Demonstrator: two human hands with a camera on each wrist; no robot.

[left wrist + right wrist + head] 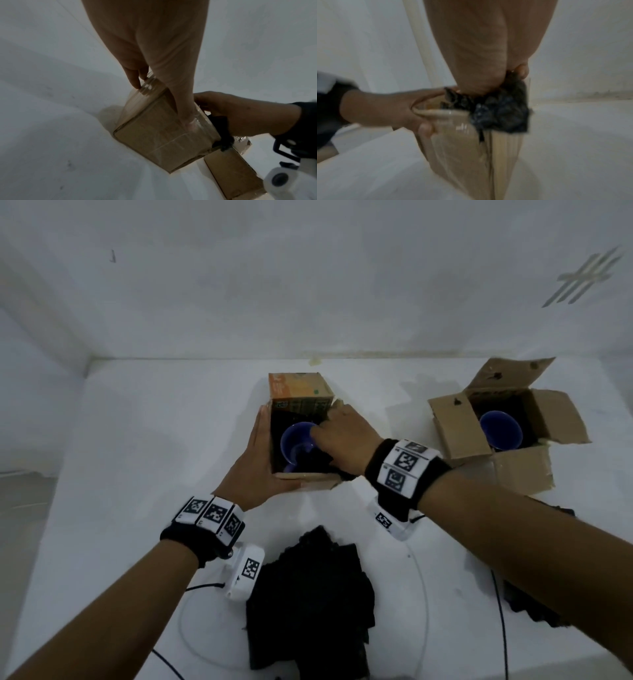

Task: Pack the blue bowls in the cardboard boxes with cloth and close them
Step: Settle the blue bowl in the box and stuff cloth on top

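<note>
Left hand (260, 460) flat against the left wall of the near box (301, 419), fingers straight along the wall, thumb wrapped under the near edge; gripped the box, held it steady on the white table (102, 474). Blue bowl (296, 445) sat inside that box, just right of the left fingers, dark cloth (501, 108) round it. Right hand (346, 436) reached into the box opening, fingers curled, clenched on the dark cloth at the right rim; the right wrist view showed the cloth bunched over the box edge under the fingertips. Spare cloth pile (308, 611) lay on the table nearer the person, between the two forearms. Well right of the right hand: second box (455, 422), flaps open, second bowl (500, 429) inside on dark cloth.
</note>
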